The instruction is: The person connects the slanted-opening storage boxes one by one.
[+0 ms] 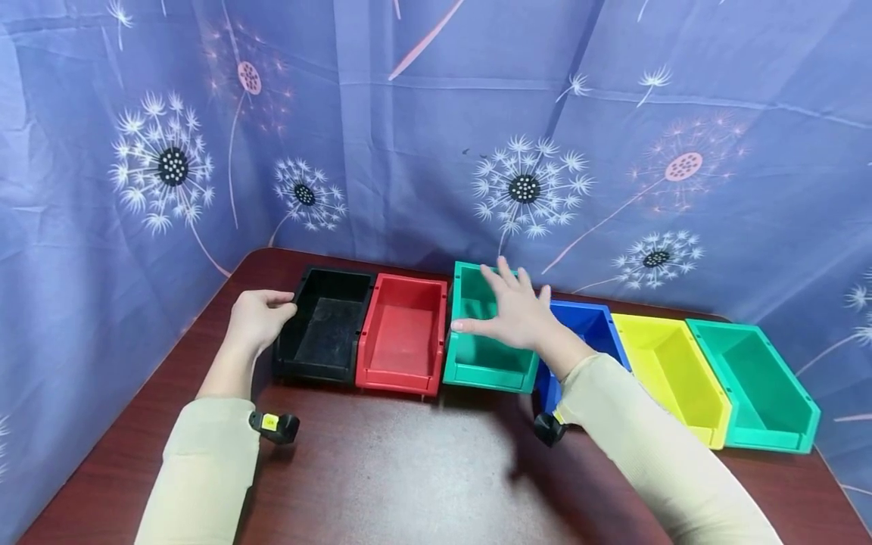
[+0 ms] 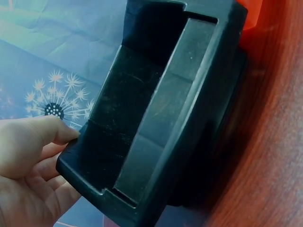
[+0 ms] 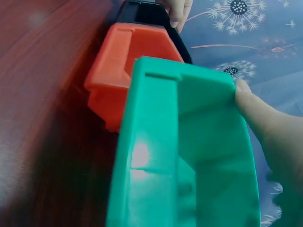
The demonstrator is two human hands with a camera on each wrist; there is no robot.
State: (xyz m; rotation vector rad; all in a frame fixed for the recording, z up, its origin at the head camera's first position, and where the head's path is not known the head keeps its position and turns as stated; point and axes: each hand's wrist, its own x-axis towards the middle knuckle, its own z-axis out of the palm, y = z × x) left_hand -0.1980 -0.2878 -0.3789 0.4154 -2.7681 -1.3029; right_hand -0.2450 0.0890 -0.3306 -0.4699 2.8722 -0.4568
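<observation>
My left hand (image 1: 257, 322) pinches the left rim of a black bin (image 1: 325, 333). In the left wrist view the thumb (image 2: 52, 128) lies at that rim, with the other fingers outside the wall. My right hand (image 1: 514, 310) spreads over a green bin (image 1: 487, 375), its fingers straight and apart. The thumb (image 3: 251, 101) touches the bin's left rim; where the other fingertips meet the bin is hard to tell. Between these two bins stands a red bin (image 1: 402, 329). My right hand and forearm partly hide a blue bin (image 1: 599, 325).
A yellow bin (image 1: 664, 371) and a second green bin (image 1: 763, 386) continue the row to the right. All stand along the back of a dark red wooden table (image 1: 381, 469). A blue dandelion-print cloth (image 1: 422, 151) hangs behind and at the sides.
</observation>
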